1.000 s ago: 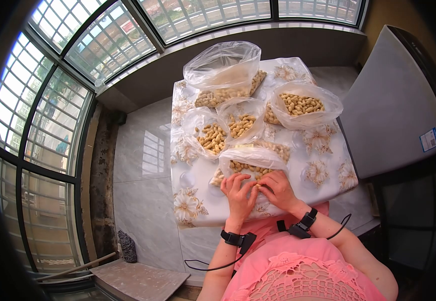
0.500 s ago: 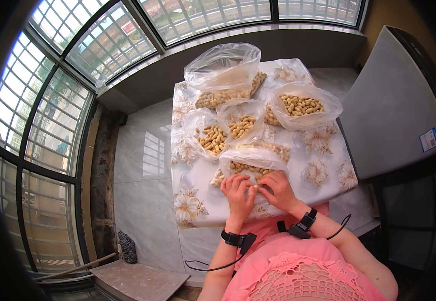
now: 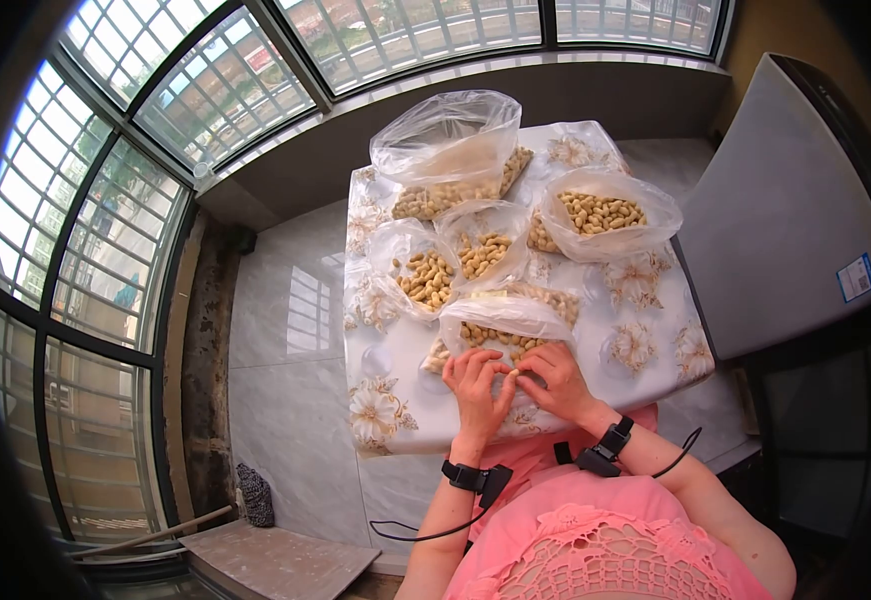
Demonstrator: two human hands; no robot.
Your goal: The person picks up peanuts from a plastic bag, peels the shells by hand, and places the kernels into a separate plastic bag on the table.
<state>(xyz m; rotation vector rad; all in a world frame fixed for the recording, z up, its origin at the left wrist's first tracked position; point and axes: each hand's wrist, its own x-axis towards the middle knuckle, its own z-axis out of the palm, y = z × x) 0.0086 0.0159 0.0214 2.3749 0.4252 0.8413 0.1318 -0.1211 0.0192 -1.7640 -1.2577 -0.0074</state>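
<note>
Both hands meet at the near side of the table, just in front of a clear plastic bag [image 3: 500, 318] of peanuts in their shells. Between the fingertips is a small pale peanut [image 3: 513, 373], mostly covered by the fingers. My left hand [image 3: 475, 388] pinches it from the left with thumb and fingers. From the other side my right hand [image 3: 555, 382] closes on it, its fingers bent. Loose peanuts [image 3: 495, 338] show in the bag's mouth behind the knuckles.
Farther back stand an open bag at left [image 3: 423, 278], a middle bag [image 3: 483, 252], a right bag [image 3: 610, 215] and a tall bag [image 3: 445, 150], all with peanuts. A flowered tablecloth [image 3: 635, 345] covers the table. A grey appliance [image 3: 785, 210] stands close on the right.
Both hands stay in nearly the same place, fingertips together on the peanut. The fingertips have shifted very slightly; the bags look unchanged.
</note>
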